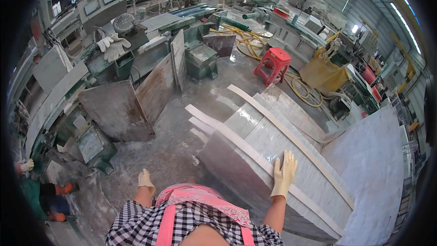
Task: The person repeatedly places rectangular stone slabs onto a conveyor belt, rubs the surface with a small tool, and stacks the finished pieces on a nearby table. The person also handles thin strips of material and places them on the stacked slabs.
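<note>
My right hand [285, 173], in a cream rubber glove, lies flat with its fingers stretched out on a stack of thin grey slabs [248, 120]. The slabs stand packed on edge, and their wet top edges shine. Under or beside my palm runs a pale long strip [241, 143] laid across the stack; a second pale strip [291, 132] crosses it farther right. My left hand [145, 180], gloved the same way, hangs low beside my pink apron, away from the stack. Its fingers are too foreshortened to read, and no held object shows.
A red plastic stool [273, 65] stands beyond the stack, near yellow hoses [300, 86]. Large boards [120, 111] lean against machinery at left. Spare gloves [114, 45] hang there. A large pale slab [368, 168] leans at right. Another person's gloved hand [27, 166] shows far left.
</note>
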`<action>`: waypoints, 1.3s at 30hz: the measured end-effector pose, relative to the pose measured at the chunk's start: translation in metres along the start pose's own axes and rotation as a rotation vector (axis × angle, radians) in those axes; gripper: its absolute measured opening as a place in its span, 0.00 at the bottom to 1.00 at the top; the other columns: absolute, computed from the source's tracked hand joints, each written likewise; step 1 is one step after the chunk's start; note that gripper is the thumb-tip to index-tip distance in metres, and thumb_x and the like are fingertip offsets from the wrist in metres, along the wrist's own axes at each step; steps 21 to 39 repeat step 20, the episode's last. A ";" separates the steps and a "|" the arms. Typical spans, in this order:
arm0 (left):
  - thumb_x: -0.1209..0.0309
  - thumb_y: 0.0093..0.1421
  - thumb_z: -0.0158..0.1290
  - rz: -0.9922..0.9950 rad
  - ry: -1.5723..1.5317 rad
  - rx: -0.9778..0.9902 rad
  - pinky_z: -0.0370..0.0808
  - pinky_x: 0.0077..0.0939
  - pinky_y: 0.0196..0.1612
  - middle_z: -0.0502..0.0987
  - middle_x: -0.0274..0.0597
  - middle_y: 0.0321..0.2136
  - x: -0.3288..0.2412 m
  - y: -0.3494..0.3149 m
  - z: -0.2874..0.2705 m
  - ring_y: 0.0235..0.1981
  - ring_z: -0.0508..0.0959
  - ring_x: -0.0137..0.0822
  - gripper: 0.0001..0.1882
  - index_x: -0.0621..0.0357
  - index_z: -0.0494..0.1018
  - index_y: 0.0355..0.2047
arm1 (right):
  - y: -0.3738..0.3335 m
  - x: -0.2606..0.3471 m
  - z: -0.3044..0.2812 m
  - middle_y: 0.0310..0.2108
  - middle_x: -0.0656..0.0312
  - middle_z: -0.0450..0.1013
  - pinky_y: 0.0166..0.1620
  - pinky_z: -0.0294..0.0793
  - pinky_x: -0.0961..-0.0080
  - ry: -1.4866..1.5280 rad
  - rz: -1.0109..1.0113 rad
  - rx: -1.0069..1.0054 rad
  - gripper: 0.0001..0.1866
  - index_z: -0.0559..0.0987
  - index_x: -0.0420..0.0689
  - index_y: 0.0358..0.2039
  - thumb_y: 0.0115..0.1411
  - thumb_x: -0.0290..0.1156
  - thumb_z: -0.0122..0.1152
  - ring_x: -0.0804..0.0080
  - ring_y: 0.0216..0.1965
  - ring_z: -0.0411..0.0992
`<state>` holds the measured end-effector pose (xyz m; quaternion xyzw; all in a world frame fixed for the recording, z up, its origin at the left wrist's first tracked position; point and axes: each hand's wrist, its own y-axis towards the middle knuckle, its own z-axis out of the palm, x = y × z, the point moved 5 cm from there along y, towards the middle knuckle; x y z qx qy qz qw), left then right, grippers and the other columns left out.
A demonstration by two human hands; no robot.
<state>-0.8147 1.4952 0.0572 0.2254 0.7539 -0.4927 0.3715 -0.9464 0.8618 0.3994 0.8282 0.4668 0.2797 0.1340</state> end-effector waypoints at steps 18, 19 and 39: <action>0.59 0.47 0.58 0.377 0.761 0.209 0.60 0.36 0.68 0.62 0.56 0.65 -0.055 -0.034 -0.016 0.66 0.62 0.52 0.46 0.62 0.57 0.66 | 0.015 0.171 -0.053 0.45 0.48 0.79 0.60 0.66 0.61 0.819 0.016 0.051 0.11 0.80 0.33 0.43 0.65 0.21 0.50 0.54 0.53 0.74; 0.62 0.36 0.68 0.355 0.847 0.215 0.58 0.36 0.70 0.58 0.60 0.67 -0.061 -0.025 -0.014 0.69 0.58 0.56 0.59 0.64 0.54 0.68 | 0.017 0.189 -0.047 0.45 0.49 0.79 0.59 0.68 0.60 0.723 -0.028 0.083 0.12 0.80 0.33 0.43 0.65 0.21 0.51 0.53 0.52 0.74; 0.62 0.36 0.68 0.381 0.983 0.304 0.58 0.36 0.70 0.58 0.60 0.67 -0.084 0.004 0.020 0.69 0.58 0.56 0.59 0.64 0.54 0.68 | 0.017 0.202 -0.041 0.45 0.50 0.79 0.58 0.69 0.60 0.606 -0.033 0.061 0.12 0.81 0.34 0.44 0.65 0.21 0.51 0.52 0.51 0.75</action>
